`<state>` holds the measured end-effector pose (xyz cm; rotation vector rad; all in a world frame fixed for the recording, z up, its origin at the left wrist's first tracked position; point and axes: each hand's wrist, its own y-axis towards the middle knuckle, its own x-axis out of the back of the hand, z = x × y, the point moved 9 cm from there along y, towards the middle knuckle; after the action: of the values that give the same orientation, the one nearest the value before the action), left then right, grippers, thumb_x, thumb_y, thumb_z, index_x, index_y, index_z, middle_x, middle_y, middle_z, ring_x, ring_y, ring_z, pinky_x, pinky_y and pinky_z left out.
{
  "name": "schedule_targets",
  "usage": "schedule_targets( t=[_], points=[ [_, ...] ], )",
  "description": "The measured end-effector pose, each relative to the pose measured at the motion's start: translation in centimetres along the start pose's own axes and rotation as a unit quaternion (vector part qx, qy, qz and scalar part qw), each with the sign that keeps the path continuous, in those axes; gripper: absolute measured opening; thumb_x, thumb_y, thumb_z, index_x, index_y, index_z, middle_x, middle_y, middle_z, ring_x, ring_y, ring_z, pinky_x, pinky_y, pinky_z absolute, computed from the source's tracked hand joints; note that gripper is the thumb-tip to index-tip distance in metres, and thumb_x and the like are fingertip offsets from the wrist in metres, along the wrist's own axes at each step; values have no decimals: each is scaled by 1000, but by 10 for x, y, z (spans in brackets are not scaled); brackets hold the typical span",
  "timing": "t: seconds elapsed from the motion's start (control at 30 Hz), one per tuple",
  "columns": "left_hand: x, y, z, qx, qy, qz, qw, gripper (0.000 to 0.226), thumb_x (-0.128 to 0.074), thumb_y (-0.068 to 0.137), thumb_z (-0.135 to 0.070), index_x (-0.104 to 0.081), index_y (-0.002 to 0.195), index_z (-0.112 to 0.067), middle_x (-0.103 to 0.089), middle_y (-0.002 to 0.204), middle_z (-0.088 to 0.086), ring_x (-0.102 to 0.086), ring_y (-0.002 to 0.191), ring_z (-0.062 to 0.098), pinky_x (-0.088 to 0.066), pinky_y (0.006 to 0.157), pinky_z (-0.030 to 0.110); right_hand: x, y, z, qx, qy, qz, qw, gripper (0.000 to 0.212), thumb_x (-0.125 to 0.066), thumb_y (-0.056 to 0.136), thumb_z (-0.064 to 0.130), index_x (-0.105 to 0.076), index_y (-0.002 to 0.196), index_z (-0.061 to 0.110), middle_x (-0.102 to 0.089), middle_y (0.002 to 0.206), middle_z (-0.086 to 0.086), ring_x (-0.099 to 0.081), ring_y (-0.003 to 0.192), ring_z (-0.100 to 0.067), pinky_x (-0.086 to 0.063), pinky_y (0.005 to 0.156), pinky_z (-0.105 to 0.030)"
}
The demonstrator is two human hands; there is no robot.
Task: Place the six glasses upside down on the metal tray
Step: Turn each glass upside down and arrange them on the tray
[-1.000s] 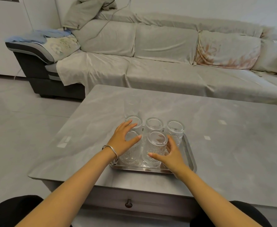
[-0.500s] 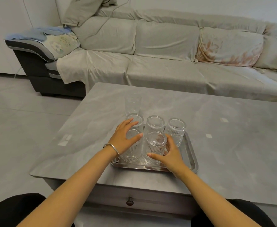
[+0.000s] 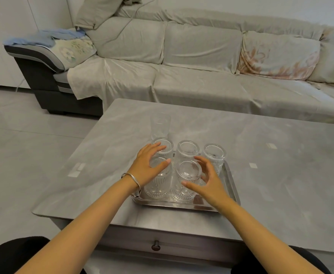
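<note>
Settling five upturned glasses (image 3: 188, 171) on the metal tray (image 3: 232, 186).
Left hand (image 3: 149, 167) and right hand (image 3: 209, 184) spread apart, gripping nothing; sixth glass (image 3: 160, 125) on the far table (image 3: 261, 155) likely next.

A grey marble-look table (image 3: 271, 175) stands before a cloth-draped sofa (image 3: 201, 76); a blue fabric, perhaps a towel (image 3: 43, 37), tops its armrest.

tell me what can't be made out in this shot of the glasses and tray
- Head view: the front left glass is partly covered by the left hand; contact unclear.
- The tray's front right slot is hidden by the right hand, so a sixth glass there cannot be confirmed.
- The clear glass behind the tray is faint; its orientation is unreadable.
</note>
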<state>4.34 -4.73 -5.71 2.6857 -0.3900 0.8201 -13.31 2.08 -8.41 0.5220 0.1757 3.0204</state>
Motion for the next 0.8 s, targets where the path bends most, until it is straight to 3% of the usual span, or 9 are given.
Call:
schedule_targets(
  t=[0.17,0.37,0.53,0.8],
  points=[
    [36,20,-6,-16,-13,-55,998,42,-59,84,-36,-51,124,-27,-45,138,-5,-34,131,12,-23,103,22,27,23,46,49,-2,-14,999,75,-77,60,47,-49,127,29,-57,124,10,-54,116,1,-45,96,-17],
    [60,66,10,8,-11,-79,997,50,-60,82,-37,-47,128,-23,-47,137,1,-39,129,18,-29,101,26,41,85,78,75,-43,0,996,49,-71,68,49,-53,113,41,-57,120,18,-56,112,3,-47,90,-11],
    [55,113,32,53,-15,-63,996,65,-65,78,-41,-39,134,-22,-40,143,3,-37,131,20,-31,102,31,40,137,58,44,-68,22,996,44,-74,72,41,-57,111,33,-60,117,14,-57,111,-2,-46,97,-24],
    [21,164,59,92,-26,-43,995,80,-71,72,-40,-31,138,-20,-34,146,6,-37,131,25,-34,104,37,27,162,15,18,-138,78,987,52,-70,63,55,-59,109,32,-63,114,14,-57,110,0,-43,98,-23]
  ],
)
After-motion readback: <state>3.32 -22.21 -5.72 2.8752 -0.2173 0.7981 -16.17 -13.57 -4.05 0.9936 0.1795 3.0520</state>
